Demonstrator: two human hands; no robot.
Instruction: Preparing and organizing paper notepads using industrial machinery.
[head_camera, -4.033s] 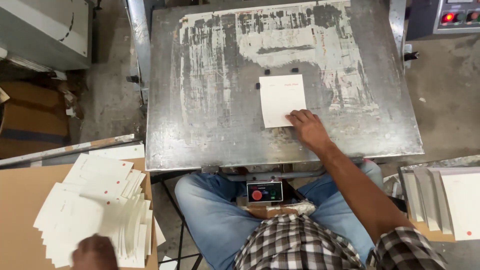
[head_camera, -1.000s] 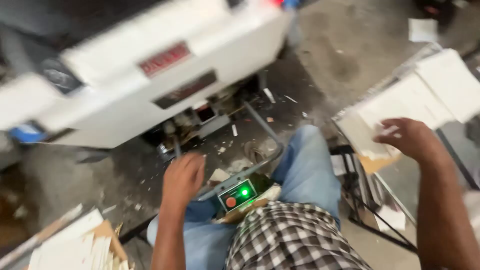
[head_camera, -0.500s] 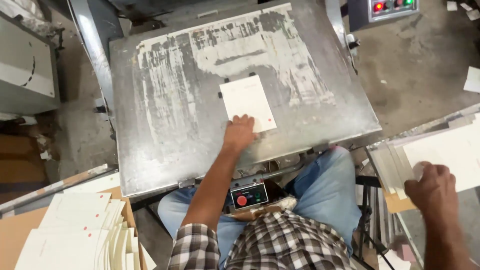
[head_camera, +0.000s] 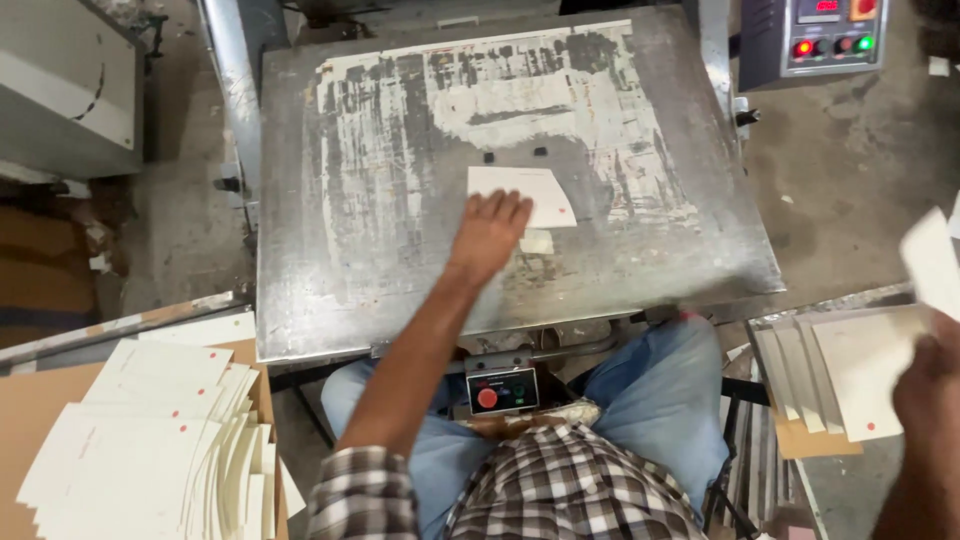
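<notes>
Our left hand (head_camera: 490, 232) lies flat, grip spread, on the white paper card (head_camera: 522, 195) on the grey metal worktop (head_camera: 350, 250). Our right hand (head_camera: 930, 390) pinches another white sheet (head_camera: 932, 265) far right.

A: What else is lying around there?
B: Fanned stack of white cards (head_camera: 150, 440) on brown cardboard (head_camera: 30, 420) at left, a control panel (head_camera: 815, 40) with lit buttons top right, red push-button box (head_camera: 503, 390) below the plate.
</notes>
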